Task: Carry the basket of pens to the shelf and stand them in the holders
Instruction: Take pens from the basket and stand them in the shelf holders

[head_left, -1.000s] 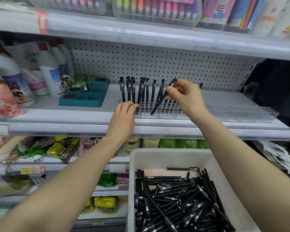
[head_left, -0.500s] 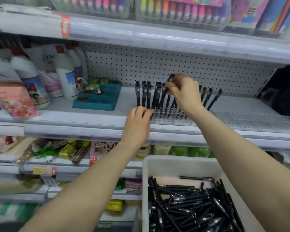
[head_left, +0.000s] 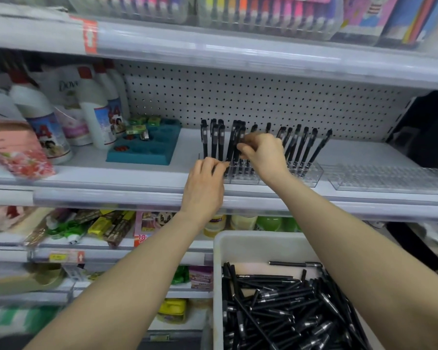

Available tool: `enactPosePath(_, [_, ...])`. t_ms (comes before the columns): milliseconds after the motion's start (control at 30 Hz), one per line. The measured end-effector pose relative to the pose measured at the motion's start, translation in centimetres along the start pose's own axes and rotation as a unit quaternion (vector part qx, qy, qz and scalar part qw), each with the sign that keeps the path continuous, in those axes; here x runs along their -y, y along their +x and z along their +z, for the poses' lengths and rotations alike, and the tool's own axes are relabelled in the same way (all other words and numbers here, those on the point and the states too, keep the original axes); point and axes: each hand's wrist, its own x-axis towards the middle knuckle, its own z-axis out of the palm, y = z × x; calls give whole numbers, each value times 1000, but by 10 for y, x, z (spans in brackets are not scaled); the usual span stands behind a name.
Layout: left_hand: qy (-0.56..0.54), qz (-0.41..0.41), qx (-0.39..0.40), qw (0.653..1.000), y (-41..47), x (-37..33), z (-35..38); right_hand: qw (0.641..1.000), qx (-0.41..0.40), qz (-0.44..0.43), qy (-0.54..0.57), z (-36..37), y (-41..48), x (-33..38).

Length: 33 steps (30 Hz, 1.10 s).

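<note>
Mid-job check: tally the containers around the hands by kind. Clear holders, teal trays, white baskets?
Clear holders: 2 (the right one empty)
Teal tray: 1
White basket: 1
Total: 4

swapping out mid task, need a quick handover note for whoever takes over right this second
Left hand: fingertips at the front left corner of the clear holder; whether it grips is unclear.
Right hand: pinches a black pen, held upright over the holder's left-middle slots.
Done: standing pens fill part of that holder, some leaning.
Left: seat this pen, then empty the white basket below the shelf, which holds a heap of loose pens. The second holder to the right has none.
</note>
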Motion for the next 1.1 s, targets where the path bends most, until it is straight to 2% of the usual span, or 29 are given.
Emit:
enactPosePath(200, [1, -26, 1, 1000, 0, -6, -1, 1000, -4, -30, 4, -12, -50, -30])
enactPosePath(333, [2, -45, 5, 999, -2, -12, -1, 998, 62, -11, -13, -16, -94, -64])
enactPosePath(433, [1, -45, 5, 999, -3, -12, -1, 977, 210, 37, 5, -19, -129, -87])
enactPosePath(567, [4, -52, 11, 999, -4, -15, -2, 885, 452, 106, -33, -20, -161, -115])
enactPosePath(633, [6, -58, 13, 998, -4, -17, -2, 857, 498, 106, -84, -19, -170, -123])
enactPosePath(867, [18, -51, 32, 998, -3, -20, -7, 872, 467, 88, -120, -14, -174, -131])
enactPosePath(1100, [6, -13, 42, 999, -2, -23, -10, 920, 384, 72, 11, -47, -121, -97])
